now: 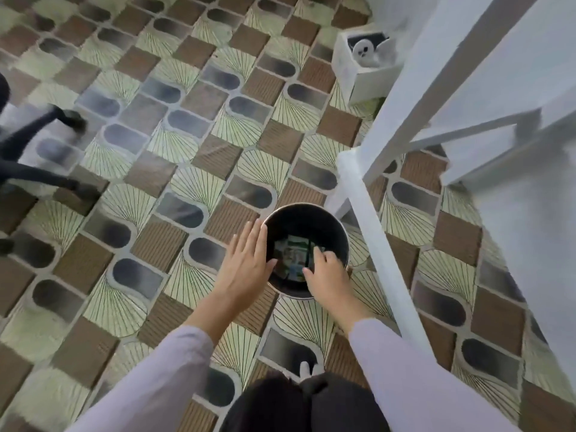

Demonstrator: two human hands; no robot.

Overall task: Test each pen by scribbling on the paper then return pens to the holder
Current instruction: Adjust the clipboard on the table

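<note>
1. Pale lilac sleeves of smooth cloth cover both forearms down to the bare wrists.
2. The right grip reaches into the mouth of a bin with its fingers curled downward. A thin dark rod, straight and upright, stands at its fingertips. Blur hides whether the fingers pinch it, and whether it is a pen.
3. The left grip is wide and flat, fingers straight and together. It lies against the bin's left rim, with the thumb hooked over the edge.
4. The bin is round, black inside, and ringed by a shiny metal rim. On its bottom lie flat green and white scraps, too blurred to name.
5. The bin stands on a tiled floor patterned with ribbed brown squares, grey rounded lozenges and pale green fans with dark lines.
6. Just right of the bin a white painted frame of straight bars slants across the view.
7. Far beyond it, a white square box holds a soft white toy with dark eyes.
8. At the left edge are the black legs and castors of a chair base.
</note>
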